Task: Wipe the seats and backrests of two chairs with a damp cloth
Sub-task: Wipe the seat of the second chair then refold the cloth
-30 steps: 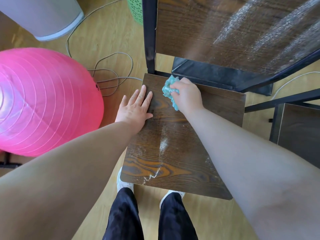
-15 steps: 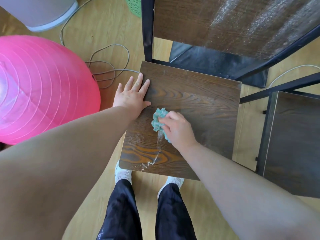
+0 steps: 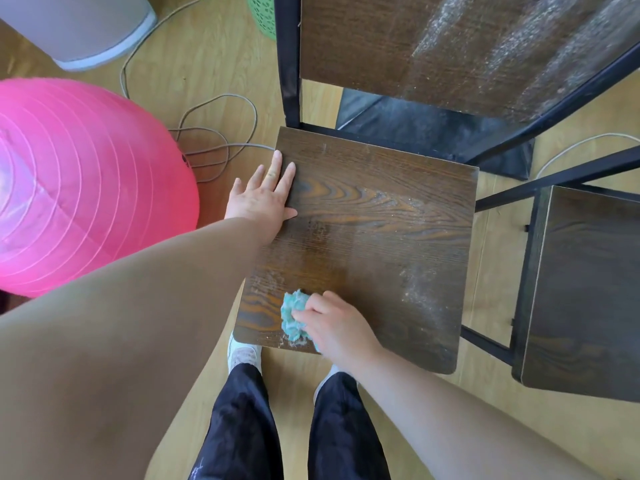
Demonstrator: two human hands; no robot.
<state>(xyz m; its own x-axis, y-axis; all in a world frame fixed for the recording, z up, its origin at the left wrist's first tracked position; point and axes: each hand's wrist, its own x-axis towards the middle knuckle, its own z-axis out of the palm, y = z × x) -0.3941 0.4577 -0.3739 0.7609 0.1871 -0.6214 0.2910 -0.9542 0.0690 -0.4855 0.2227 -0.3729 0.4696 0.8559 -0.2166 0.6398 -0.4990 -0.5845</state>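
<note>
Currently I have the teal cloth (image 3: 294, 317) bunched into a wad at the front left corner of the nearer chair's seat (image 3: 374, 230), pressed down on the wood right by the front edge. The right hand (image 3: 341, 329) grips it, fingers curled over the top of the wad and clamped on it, knuckles up. A little line of pale grit lies on the seat just beside the cloth, along the front edge, and a whitish dusty patch (image 3: 415, 285) shows toward the seat's right side.

The left hand (image 3: 263, 199) lies flat on the seat's left edge, fingers straight and close together, thumb spread out onto the wood, holding nothing.

Behind the seat I see the backrest (image 3: 433, 46), dark wood in a black frame, streaked with pale dust on its right part. A second chair seat (image 3: 585, 292) stands just beside the first, on its right, with a gap between them.

On the wooden floor (image 3: 194, 64), a black mat (image 3: 433, 133) lies under the back of the chair. A pink exercise ball (image 3: 79, 188) sits left of the chair, with a looped grey cable (image 3: 214, 147) between them. Farther off are a grey appliance base (image 3: 79, 26) and a green basket (image 3: 261, 15). Dark trousers (image 3: 242, 427) and white shoes (image 3: 242, 353) show below the seat's front edge.
</note>
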